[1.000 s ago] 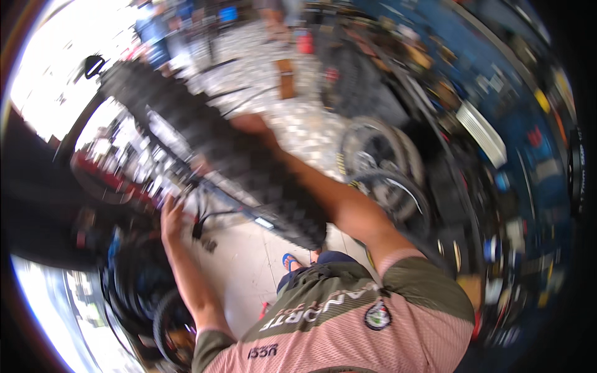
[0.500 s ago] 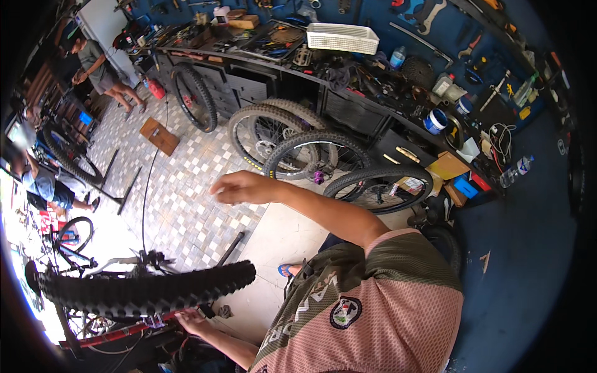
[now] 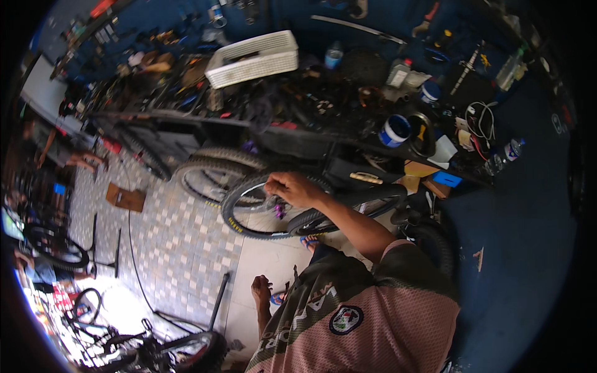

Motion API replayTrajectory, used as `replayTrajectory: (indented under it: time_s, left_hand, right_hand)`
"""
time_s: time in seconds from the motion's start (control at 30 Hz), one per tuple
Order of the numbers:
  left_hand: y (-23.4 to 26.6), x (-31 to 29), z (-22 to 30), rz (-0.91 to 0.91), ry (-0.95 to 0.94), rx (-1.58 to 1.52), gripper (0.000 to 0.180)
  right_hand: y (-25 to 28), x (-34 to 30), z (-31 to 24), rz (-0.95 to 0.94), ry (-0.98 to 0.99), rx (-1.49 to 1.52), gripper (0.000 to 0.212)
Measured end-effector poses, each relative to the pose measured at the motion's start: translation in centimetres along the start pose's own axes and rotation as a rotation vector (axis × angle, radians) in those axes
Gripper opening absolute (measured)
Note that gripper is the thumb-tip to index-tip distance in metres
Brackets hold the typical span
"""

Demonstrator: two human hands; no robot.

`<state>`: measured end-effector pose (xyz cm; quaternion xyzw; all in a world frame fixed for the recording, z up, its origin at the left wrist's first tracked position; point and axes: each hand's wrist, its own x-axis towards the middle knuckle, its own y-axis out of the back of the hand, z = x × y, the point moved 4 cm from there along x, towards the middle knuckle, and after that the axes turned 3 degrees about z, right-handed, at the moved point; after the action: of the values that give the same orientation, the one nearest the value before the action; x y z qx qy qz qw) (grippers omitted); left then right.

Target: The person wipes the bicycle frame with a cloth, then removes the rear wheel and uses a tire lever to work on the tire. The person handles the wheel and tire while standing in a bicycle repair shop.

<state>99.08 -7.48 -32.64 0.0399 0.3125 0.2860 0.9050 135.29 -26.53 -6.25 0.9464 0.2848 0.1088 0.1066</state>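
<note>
My right hand (image 3: 292,188) is raised in front of the leaning wheels, its fingers curled in; whether anything small is inside cannot be made out. Behind it in the picture is a black-tyred bicycle wheel (image 3: 228,214) with a purple hub (image 3: 279,211). Lower down, by my thigh, my left hand (image 3: 261,290) hangs with loosely bent fingers and a gap at the thumb; nothing shows in it. At the lower left, apart from that hand, lies the bicycle with its knobby black tyre (image 3: 214,353).
A cluttered workbench (image 3: 186,116) runs along the wall, bearing a white basket (image 3: 255,67), a blue-and-white tub (image 3: 395,131) and tools. Several wheels lean below it. A brown board (image 3: 125,198) lies on the tiled floor (image 3: 180,248). One person (image 3: 62,148) stands at far left.
My view has turned and moved toward the bench. My left hand has come off the red bicycle frame and hangs by my leg. My right hand is now in front of the wheels.
</note>
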Motion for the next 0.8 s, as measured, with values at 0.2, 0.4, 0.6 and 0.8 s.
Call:
replayTrajectory:
  time_s: [0.2, 0.4, 0.6, 0.8]
  left_hand:
    - [-4.5, 6.3, 9.2, 0.002, -0.272, 0.338, 0.060]
    - [-5.3, 9.2, 11.7, -0.050, -0.267, 0.472, 0.079]
    - [-6.0, 7.5, 13.4, -0.036, -0.111, 0.519, 0.073]
    - [-5.6, 3.3, 8.9, -0.008, -0.035, 0.512, 0.066]
  right_hand:
    - [9.6, 1.4, -0.1, 0.076, -0.142, -0.179, 0.052]
    - [17.5, -0.3, 2.3, 0.239, -0.173, -0.091, 0.040]
    - [18.7, -0.7, 3.6, 0.240, -0.173, -0.110, 0.023]
    - [13.9, 4.0, 4.0, 0.054, -0.056, -0.125, 0.027]
